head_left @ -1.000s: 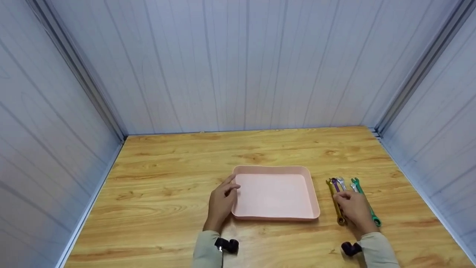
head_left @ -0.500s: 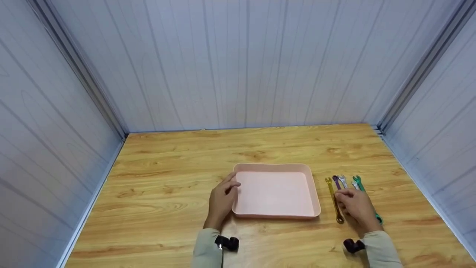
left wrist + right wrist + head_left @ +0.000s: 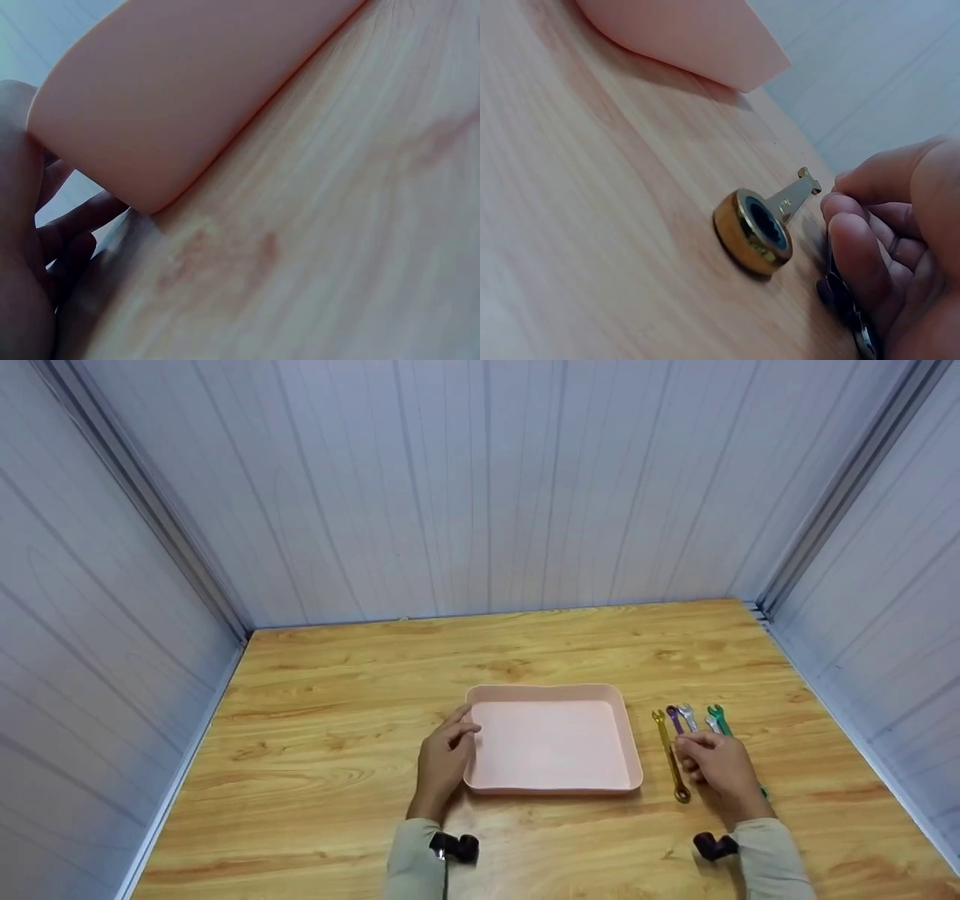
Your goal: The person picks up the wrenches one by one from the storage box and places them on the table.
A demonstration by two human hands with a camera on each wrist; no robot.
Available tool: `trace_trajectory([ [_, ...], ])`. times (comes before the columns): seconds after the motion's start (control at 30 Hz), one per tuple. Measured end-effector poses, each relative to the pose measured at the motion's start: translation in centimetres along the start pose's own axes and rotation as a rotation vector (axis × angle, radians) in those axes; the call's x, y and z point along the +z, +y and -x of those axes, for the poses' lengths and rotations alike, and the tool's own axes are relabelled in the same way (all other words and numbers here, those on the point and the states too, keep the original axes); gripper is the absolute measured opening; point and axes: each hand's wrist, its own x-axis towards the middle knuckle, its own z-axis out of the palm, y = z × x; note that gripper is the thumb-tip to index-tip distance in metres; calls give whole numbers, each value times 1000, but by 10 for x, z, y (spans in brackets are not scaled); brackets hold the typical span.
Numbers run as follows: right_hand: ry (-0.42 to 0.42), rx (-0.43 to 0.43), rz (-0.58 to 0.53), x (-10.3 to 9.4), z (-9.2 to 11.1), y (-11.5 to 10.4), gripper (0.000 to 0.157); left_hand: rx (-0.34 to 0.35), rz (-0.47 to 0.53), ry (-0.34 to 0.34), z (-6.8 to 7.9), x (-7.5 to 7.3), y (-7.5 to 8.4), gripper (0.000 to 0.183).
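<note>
A shallow pink tray (image 3: 553, 744) lies on the wooden table. My left hand (image 3: 444, 761) holds its left wall, with the thumb over the rim and the fingers along the outside; the left wrist view shows the tray (image 3: 172, 97) beside these fingers (image 3: 79, 217). Right of the tray, my right hand (image 3: 720, 769) has thumb and index finger pinched together at a purple wrench (image 3: 673, 714); the hand hides most of that wrench. A gold wrench (image 3: 670, 754) lies just left of this hand. In the right wrist view, the gold wrench's ring end (image 3: 754, 232) is nearest.
Silver wrenches (image 3: 686, 712) and a green wrench (image 3: 718, 714) lie partly under my right hand. White panel walls (image 3: 487, 487) enclose the wooden table (image 3: 337, 720) at the back and both sides.
The head view has shifted slightly. The gap between the gold wrench and the purple one looks a little wider. My left hand keeps its place on the tray.
</note>
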Motion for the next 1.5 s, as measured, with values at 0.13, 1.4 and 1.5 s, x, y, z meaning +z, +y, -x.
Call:
trace_trajectory([
  [0.13,8,-4,-10,1,0,1,33,-3,-27,5,1,-1,1,20],
  [1.4,188,-37,-85,15,11,14,31,25,19,-29,1,-5,-3,25],
  [1.5,171,-44,-121,19,10,14,32,34,14,-3,0,-9,-5,24],
])
